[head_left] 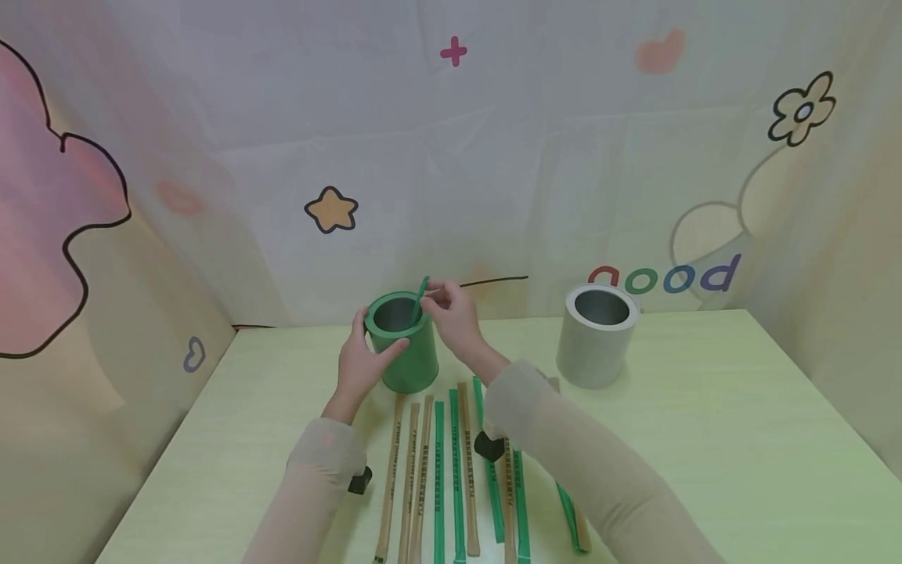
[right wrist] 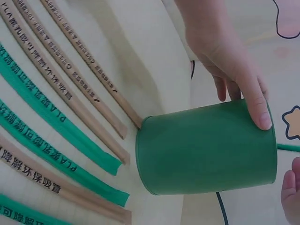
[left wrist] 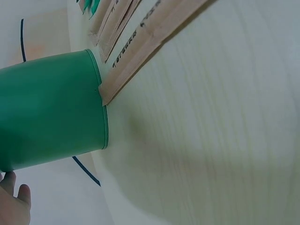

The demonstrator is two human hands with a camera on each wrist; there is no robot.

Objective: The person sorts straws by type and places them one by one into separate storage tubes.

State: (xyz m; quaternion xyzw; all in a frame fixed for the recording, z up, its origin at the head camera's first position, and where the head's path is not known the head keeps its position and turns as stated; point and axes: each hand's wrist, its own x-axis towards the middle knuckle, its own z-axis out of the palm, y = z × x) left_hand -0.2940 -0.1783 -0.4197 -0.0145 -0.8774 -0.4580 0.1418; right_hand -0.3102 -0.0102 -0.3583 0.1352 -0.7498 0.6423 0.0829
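Observation:
A green can (head_left: 410,368) with an open top stands at the back left of the table. My left hand (head_left: 362,364) grips it from the left, thumb across its front near the rim; the right wrist view also shows that thumb (right wrist: 258,108). At the rim's right side my right hand (head_left: 454,313) pinches a green straw (head_left: 420,298). The straw slants down into the can's mouth, its top end standing above the rim. In the right wrist view a short piece of the straw (right wrist: 288,147) shows beyond the rim.
Several brown-wrapped straws (head_left: 391,486) and green-wrapped straws (head_left: 439,478) lie lengthwise on the table in front of the can. More lie partly under my right forearm. A white can (head_left: 595,352) stands at the back right. A printed cloth (head_left: 451,172) hangs behind the table.

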